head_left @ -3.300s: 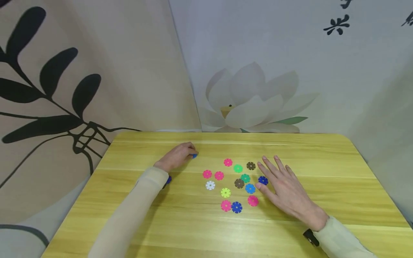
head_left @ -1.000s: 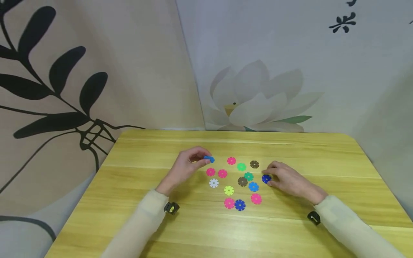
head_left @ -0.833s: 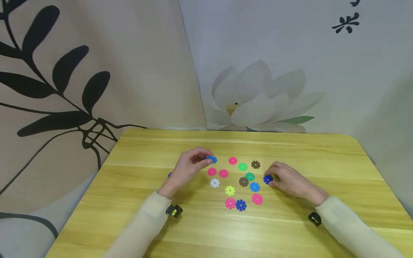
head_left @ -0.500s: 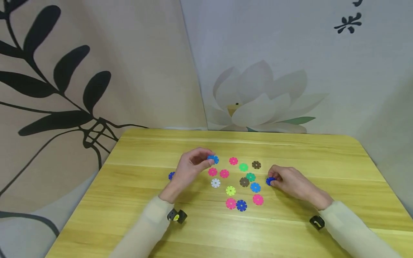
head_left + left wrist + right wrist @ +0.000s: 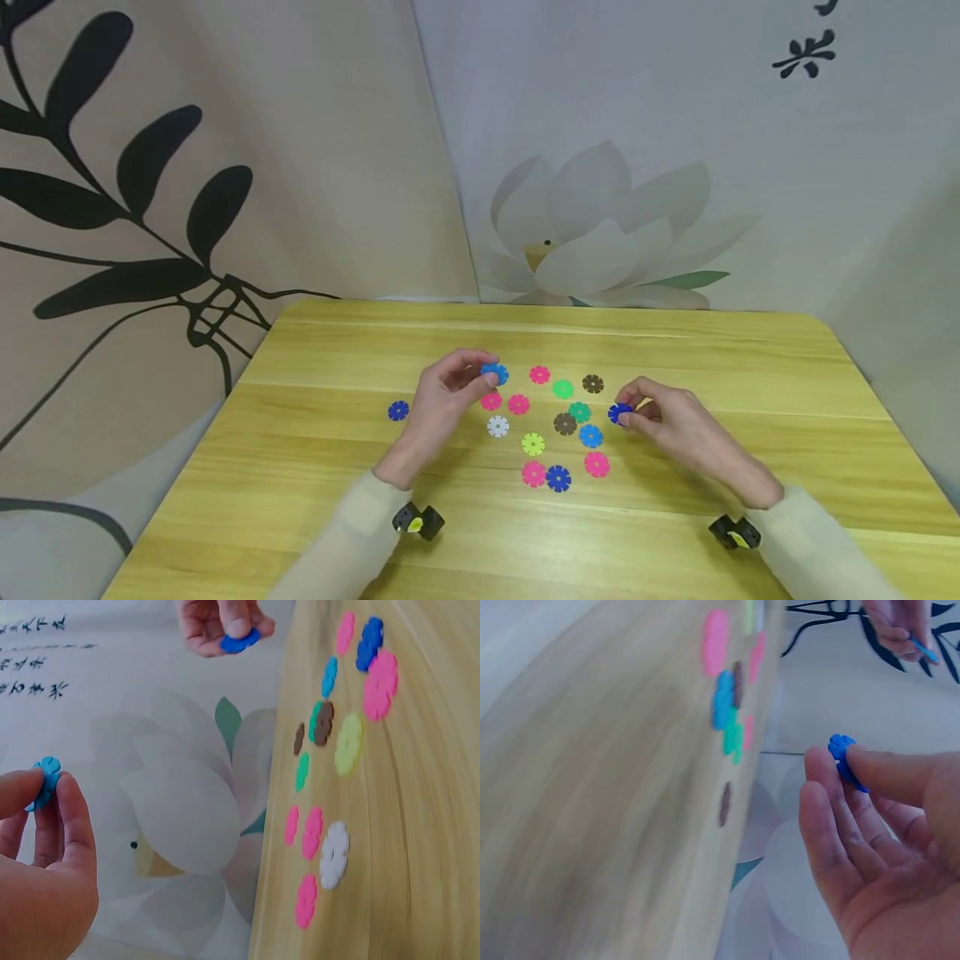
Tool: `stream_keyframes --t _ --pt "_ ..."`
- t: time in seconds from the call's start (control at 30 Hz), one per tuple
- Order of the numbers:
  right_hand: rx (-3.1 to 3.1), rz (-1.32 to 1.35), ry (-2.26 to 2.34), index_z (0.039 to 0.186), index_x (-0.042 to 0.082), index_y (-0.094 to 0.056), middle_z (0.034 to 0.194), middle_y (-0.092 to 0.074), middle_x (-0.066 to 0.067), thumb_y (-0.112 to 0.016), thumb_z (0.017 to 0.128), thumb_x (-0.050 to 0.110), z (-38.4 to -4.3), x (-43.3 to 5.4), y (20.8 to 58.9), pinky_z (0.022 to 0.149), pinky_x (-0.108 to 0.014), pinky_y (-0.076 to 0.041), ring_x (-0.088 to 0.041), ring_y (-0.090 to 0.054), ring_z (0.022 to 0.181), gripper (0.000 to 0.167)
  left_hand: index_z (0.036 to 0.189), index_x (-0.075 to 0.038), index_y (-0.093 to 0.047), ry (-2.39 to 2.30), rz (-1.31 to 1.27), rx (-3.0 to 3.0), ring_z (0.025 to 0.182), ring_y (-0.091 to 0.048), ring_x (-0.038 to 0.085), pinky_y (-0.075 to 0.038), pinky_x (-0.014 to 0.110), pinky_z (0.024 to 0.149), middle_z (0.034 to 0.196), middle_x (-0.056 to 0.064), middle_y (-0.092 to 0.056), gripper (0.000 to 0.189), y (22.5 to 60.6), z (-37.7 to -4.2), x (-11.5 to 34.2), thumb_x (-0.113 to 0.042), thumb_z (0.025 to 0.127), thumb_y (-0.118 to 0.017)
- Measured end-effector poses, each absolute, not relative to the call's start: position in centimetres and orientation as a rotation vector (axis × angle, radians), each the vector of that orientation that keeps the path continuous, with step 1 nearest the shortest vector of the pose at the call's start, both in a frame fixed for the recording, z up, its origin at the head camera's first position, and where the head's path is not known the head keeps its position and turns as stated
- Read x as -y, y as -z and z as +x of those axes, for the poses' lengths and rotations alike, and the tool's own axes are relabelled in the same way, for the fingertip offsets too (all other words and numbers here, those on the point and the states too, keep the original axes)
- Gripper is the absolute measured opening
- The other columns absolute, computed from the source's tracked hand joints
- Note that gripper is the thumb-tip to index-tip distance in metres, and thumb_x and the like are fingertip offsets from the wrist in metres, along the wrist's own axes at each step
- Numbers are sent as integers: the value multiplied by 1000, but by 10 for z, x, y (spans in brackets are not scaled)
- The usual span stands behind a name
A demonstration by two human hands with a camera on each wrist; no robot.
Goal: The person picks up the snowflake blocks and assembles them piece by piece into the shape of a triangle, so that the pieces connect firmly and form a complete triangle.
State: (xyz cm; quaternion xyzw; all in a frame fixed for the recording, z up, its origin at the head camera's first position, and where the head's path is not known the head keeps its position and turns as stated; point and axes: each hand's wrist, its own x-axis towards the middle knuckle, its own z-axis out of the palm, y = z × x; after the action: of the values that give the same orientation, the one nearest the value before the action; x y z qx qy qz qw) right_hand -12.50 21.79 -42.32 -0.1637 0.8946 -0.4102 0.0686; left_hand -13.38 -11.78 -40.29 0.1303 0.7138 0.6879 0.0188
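Between thumb and fingers my left hand [image 5: 442, 404] pinches a light blue notched plastic disc [image 5: 48, 782], raised above the table at the far left of the spread. My right hand [image 5: 678, 425] pinches a dark blue notched disc [image 5: 844, 761], also lifted, to the right of the spread. Fingertips cover part of each disc. Pink [image 5: 597, 464], white [image 5: 498, 427], yellow [image 5: 533, 444], brown [image 5: 565, 424] and green discs [image 5: 563, 389] lie flat between the two hands. Nearest my right hand on the table are a second light blue disc [image 5: 591, 436] and a brown disc [image 5: 592, 384].
A lone dark blue disc [image 5: 398, 411] lies left of my left hand. Toward the front, another dark blue disc [image 5: 558, 478] touches a pink one. The wooden table [image 5: 300, 467] ends at a printed wall [image 5: 337, 167] behind it.
My left hand has brought the light blue disc from the left to beside the pink discs. My right hand, spread open at first, has taken the dark blue disc and lifted it off the table.
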Motion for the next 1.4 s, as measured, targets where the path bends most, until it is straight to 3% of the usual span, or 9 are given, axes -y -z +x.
stream_keyframes --t 0.37,0.77,1.03,1.4 --pt "-2728 -549 1377 112 7 -69 94 -74 1 -75 95 6 -113 -202 406 71 -26 -60 -26 -73 84 18 130 0 -63 -2242 327 -2066 101 -68 20 -59 32 91 117 9 -67 33 403 -122 108 -6 98 -70" --pt "-2720 -597 1554 119 5 -68 101 -74 0 -75 96 9 -101 -177 385 77 -28 -61 -12 -72 87 25 127 6 -59 -2350 265 -1785 94 -69 18 -59 36 93 106 7 -67 35 406 -110 90 0 94 -69" --pt "-2648 -576 1657 113 7 -68 96 -72 0 -74 97 12 -97 -162 376 72 -28 -61 -14 -72 85 18 116 0 -63 -2405 183 -1652 93 -69 18 -60 33 90 104 7 -68 21 405 -103 83 0 95 -68" --pt "-2640 -621 1710 107 11 -68 96 -73 3 -75 95 11 -96 -153 373 78 -30 -61 -14 -73 88 13 104 -5 -63 -2478 80 -1468 86 -69 15 -60 27 86 98 6 -67 13 396 -96 73 4 95 -65"
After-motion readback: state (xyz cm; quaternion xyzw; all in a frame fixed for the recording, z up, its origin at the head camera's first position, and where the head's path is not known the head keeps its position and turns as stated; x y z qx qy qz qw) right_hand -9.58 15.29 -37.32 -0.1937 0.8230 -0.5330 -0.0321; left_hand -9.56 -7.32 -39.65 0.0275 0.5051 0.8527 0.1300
